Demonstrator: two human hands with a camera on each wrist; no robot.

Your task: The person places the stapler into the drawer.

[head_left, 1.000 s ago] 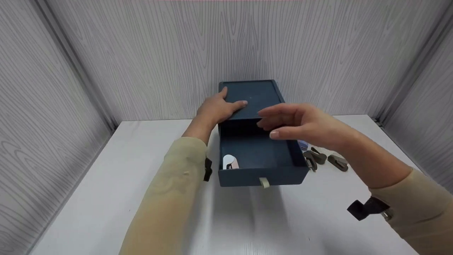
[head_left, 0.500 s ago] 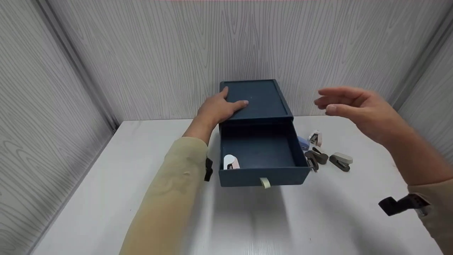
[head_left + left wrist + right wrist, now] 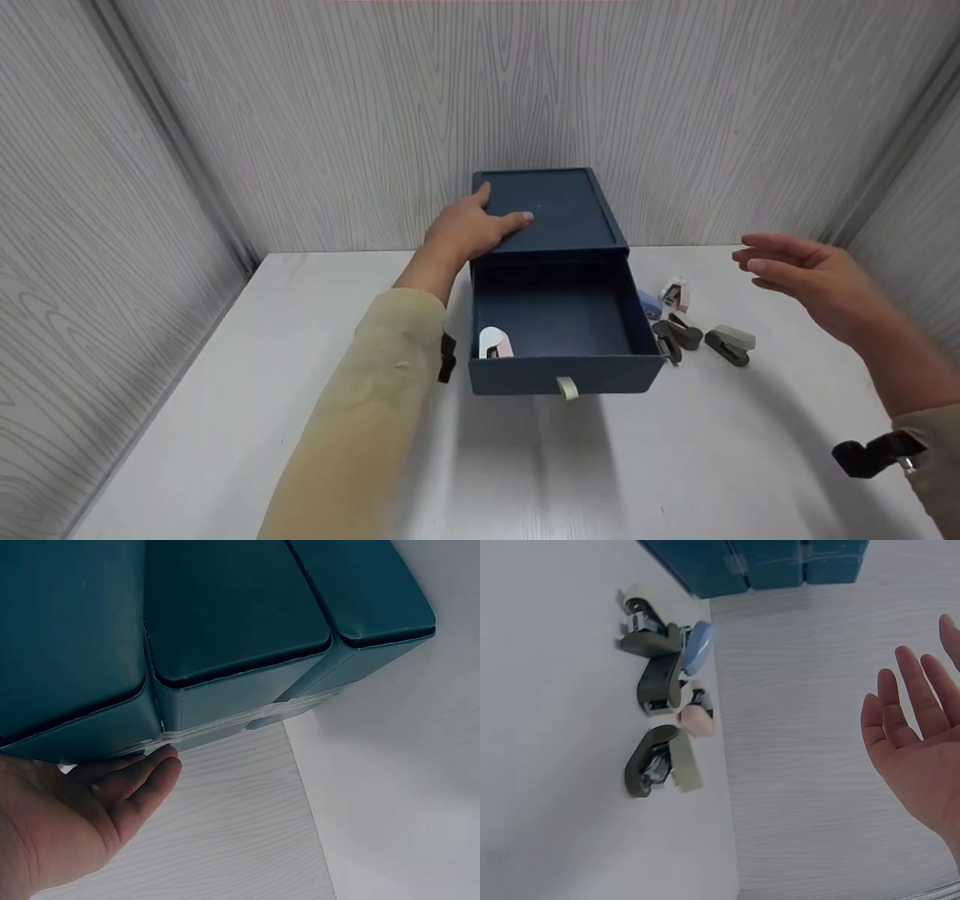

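A dark blue drawer box stands at the back of the white table, its drawer pulled out toward me. Inside the drawer, at the front left, lies a small white and pink stapler. My left hand rests flat on the box's top left edge; the left wrist view shows its fingers against the box. My right hand hovers open and empty above the table, right of a cluster of several small staplers, seen also as staplers in the right wrist view, left of the right hand.
Grey wood-grain walls close in the table at the back and both sides. A pale pull tab hangs from the drawer front. Bare white table lies in front of the drawer.
My right hand has left the space over the drawer, swung right and dropped beyond the staplers. The left hand has stayed on the box.
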